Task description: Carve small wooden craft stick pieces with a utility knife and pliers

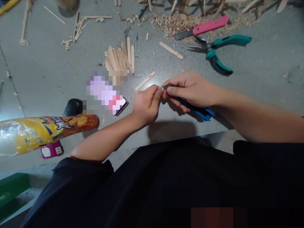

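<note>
Between the thumb and fingers of my left hand (147, 103) is a wooden craft stick (163, 83), its upper end poking out. My right hand (192, 88) is closed around a blue and black utility knife (201, 110), whose dark blade end meets the stick close to my left fingertips. Where the edge touches the wood is partly hidden by the fingers. Just beyond my left hand lies another craft stick (145, 81) with a slot cut near one end. A plain craft stick (171, 50) rests farther off.
Left of my hands are a phone (121, 106), a bottle (71, 125) lying toward me and a magenta plug adapter (52, 149). A craft stick pile (116, 60) sits beyond. Teal-handled pliers (209, 46), a pink-handled knife (211, 25) and wood shavings (171, 25) lie at the back right.
</note>
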Motion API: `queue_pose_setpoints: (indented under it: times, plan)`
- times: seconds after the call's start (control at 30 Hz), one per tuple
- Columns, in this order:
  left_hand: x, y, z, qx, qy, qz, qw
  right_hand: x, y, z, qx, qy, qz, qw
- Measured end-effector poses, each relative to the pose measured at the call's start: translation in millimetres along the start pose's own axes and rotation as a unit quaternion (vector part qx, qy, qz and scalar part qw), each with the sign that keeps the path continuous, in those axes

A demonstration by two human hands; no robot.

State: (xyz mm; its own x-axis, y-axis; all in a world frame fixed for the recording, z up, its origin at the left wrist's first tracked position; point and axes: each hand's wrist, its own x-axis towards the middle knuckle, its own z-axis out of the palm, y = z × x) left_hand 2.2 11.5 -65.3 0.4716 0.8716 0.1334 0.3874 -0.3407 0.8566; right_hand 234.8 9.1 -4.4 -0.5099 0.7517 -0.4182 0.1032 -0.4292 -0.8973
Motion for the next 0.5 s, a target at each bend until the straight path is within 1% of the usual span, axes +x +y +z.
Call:
queue_pose_setpoints:
  times: [0.07, 0.2, 0.3, 0.37, 0.5]
  plan:
    - [-0.5, -1.7, -0.2, 0.037, 0.014, 0.007, 0.999, 0.6, 0.5, -2.3, 0.000, 0.000, 0.001, 1.000]
    - [-1.5, -4.8, 0.5, 0.125, 0.050, 0.016, 0.991, 0.3, -0.1, -6.0, 0.019, 0.052, -0.023, 0.998]
    - [-1.2, -4.3, 0.8, 0.165, 0.045, 0.021, 0.985, -0.6, -1.1, -5.0, 0.016, 0.064, -0.030, 0.997]
    - [-0.3, -2.8, 0.9, 0.149, 0.035, 0.020, 0.988, -1.0, -1.4, -2.5, 0.010, 0.055, -0.029, 0.998]
    - [1.1, 0.9, 0.6, 0.056, 0.030, -0.006, 0.998, -0.8, -0.5, 2.8, 0.011, 0.056, -0.019, 0.998]
